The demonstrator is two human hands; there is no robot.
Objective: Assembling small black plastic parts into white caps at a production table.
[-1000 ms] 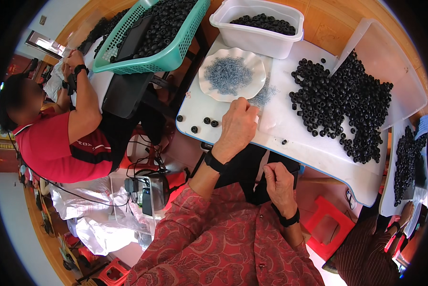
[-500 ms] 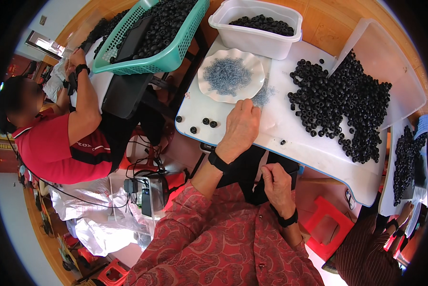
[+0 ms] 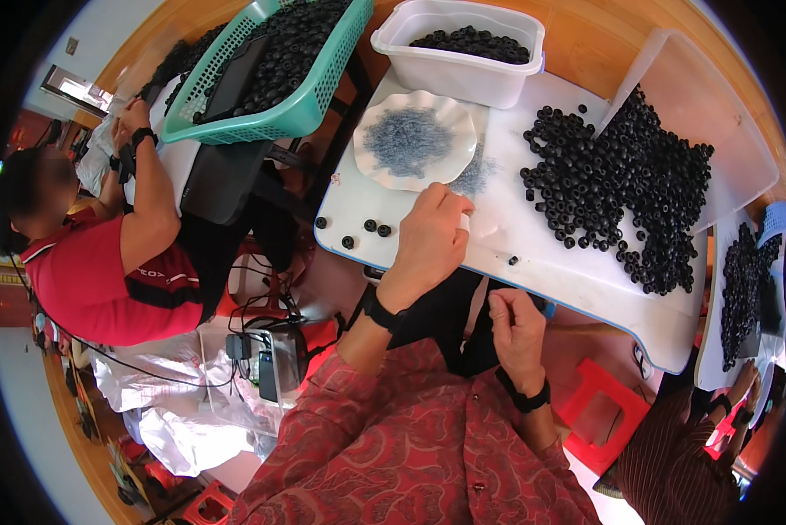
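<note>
My left hand (image 3: 428, 241) rests on the white board (image 3: 533, 254), fingers curled down near a scatter of tiny grey-blue pieces (image 3: 476, 175) beside a scalloped white dish (image 3: 415, 140) that holds more of them. What its fingertips pinch is hidden. My right hand (image 3: 515, 319) is below the board's near edge over my lap, fingers curled together; whether it holds anything is hidden. A big heap of black rings (image 3: 620, 184) lies on the right part of the board. Three loose black rings (image 3: 371, 227) sit left of my left hand.
A white tub (image 3: 463, 70) with black rings stands at the back. A green basket (image 3: 270, 96) of rings sits at the left, over a person in a red shirt (image 3: 95, 271). Another person's hand (image 3: 738, 389) and a red stool (image 3: 598, 411) are at lower right.
My left hand has barely shifted on the board, staying by the grey-blue pieces. My right hand stays below the board's edge.
</note>
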